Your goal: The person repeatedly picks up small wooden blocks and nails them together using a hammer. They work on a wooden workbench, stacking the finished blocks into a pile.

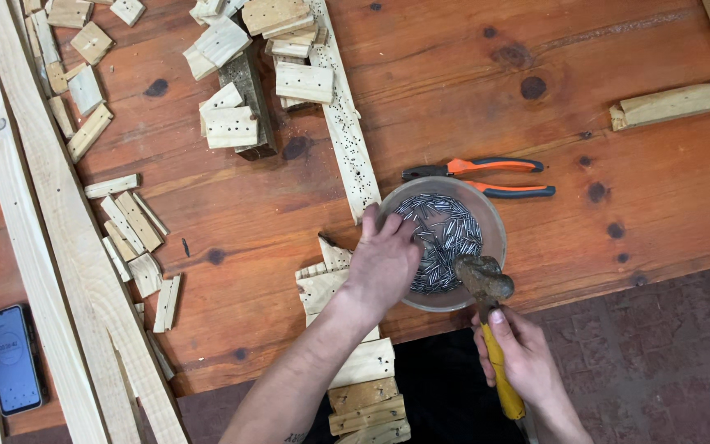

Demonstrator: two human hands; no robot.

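Nearest the person, the right hand [521, 355] is closed around the yellow handle of a rusty-headed hammer [486, 284], whose head hangs over the five o'clock rim of a round translucent plastic bowl [493, 220] full of small steel nails [441, 234]. The left hand [384, 261] reaches into the bowl from eight o'clock, fingers curled among the nails, though I cannot tell whether it holds any. Beyond the bowl, at one o'clock, orange-handled pliers [486, 174] lie on the reddish wooden table [601, 107], with pale cut wood blocks [232, 123] farther off at eleven o'clock.

Pliers [486, 177] crowd bowl [495, 238] rim; tabletop [667, 205] rightward open.
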